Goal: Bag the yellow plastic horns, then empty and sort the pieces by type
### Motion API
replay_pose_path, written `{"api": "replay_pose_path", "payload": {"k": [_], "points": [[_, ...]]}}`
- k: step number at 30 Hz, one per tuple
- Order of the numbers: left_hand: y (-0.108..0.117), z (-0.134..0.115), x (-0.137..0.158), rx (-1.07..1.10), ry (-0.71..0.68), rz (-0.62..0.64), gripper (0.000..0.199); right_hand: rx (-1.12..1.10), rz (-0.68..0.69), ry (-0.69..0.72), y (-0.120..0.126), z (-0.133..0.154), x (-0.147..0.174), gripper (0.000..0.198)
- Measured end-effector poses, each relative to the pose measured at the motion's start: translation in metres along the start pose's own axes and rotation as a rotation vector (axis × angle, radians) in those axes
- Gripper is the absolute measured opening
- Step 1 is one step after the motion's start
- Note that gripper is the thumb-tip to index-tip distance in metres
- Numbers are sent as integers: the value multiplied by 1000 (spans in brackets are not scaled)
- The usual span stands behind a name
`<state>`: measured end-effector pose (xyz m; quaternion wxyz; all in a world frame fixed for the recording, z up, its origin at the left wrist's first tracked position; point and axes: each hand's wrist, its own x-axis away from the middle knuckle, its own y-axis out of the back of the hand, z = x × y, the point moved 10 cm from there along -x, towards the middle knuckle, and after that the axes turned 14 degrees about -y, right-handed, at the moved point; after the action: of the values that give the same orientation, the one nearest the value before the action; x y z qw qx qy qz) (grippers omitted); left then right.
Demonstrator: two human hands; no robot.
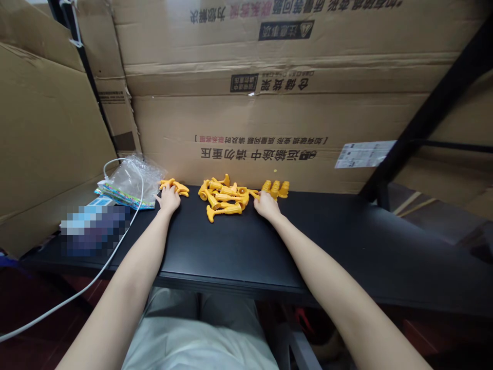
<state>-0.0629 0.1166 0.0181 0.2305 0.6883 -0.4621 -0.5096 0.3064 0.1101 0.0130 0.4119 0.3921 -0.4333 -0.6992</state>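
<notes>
At the left of the pile, my left hand rests over a few orange T-shaped plastic handles, its thumb spread away from the fingers. My right hand is at the pile's right side, fingers closed around the end of a yellow plastic piece; the fingers partly hide it. Between the hands lies a heap of yellow corkscrew-like pieces, T-handles with threaded stems, some set in cup-shaped sleeves. Just beyond my right hand stand several yellow stepped cups in a small group.
A clear plastic bag with a colourful edge lies at the left, beside a blurred-out item. A white cable crosses the black tabletop's left edge. Cardboard walls the back and left; a black metal brace slants at the right.
</notes>
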Motion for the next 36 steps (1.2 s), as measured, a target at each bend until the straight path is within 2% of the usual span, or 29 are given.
{"api": "replay_pose_path", "payload": {"k": [8, 12, 15, 17, 20, 23, 26, 29, 32, 36], "points": [[0, -3, 1, -36, -22, -4, 35, -125, -154, 45, 20, 5, 1, 50], [2, -4, 3, -45, -34, -30, 33, -224, -273, 153, 38, 13, 8, 53], [13, -12, 3, -77, -61, -80, 35, -256, -333, 257, 49, 21, 17, 53], [25, -28, 3, -99, -130, -131, 41, -253, -351, 329, 54, 29, 24, 53], [35, -74, 7, -61, -367, -141, 51, -231, -374, 435, 60, 44, 37, 53], [34, -123, 19, 43, -615, -97, 54, -199, -406, 562, 64, 64, 56, 50], [28, -151, 32, 78, -728, -68, 52, -164, -413, 707, 63, 85, 76, 47], [23, -158, 36, 59, -717, -64, 46, -121, -381, 809, 58, 99, 91, 47], [25, -152, 33, 10, -640, -61, 42, -99, -373, 867, 54, 106, 100, 46], [29, -145, 30, -42, -595, -51, 39, -89, -398, 870, 55, 108, 104, 44]]}}
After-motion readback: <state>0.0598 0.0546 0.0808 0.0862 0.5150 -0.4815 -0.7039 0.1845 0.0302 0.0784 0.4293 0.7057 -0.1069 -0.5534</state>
